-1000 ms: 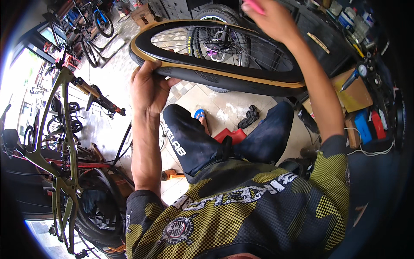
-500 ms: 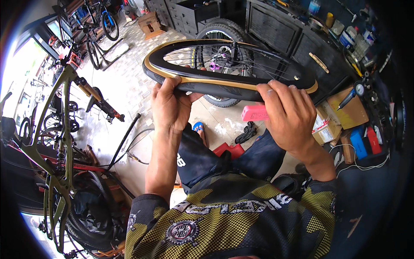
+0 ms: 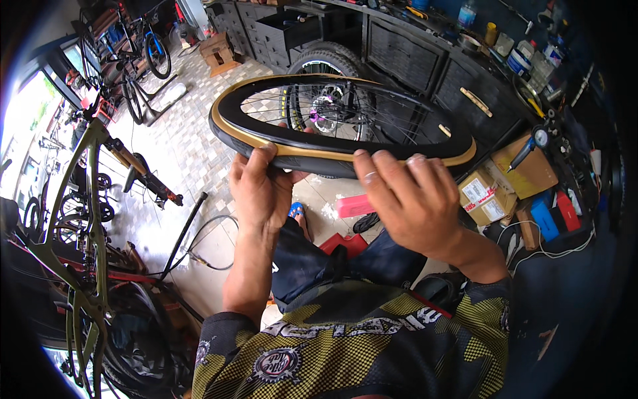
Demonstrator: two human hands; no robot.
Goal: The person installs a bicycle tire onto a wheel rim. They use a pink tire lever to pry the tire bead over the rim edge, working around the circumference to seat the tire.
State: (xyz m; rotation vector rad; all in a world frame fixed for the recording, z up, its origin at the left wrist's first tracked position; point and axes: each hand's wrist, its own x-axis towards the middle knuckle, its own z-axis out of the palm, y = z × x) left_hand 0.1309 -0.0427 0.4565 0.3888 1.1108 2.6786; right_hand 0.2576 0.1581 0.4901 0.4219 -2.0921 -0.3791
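A bicycle wheel with a deep black rim [image 3: 282, 135] is held up tilted in front of me. Its black tyre with tan sidewalls [image 3: 307, 153] runs around the rim. My left hand [image 3: 256, 193] grips the near side, thumb on the tan sidewall and fingertips showing behind. Further right along the same edge, my right hand [image 3: 422, 209] lays its fingers over the tyre. A pink bar that looks like a tyre lever [image 3: 354, 206] sticks out from under that palm.
A second wheel with a knobby tyre [image 3: 325, 56] leans on black cabinets [image 3: 402, 50]. To the left hangs an olive bike frame [image 3: 50, 246]. Cardboard boxes [image 3: 484, 196] and a gauge-topped pump [image 3: 525, 151] are at the right. A red object [image 3: 343, 245] sits between my legs.
The wheel has come lower and slightly left, closer to me. My right hand has shifted left along the tyre, nearer my left hand, with the pink lever still in it.
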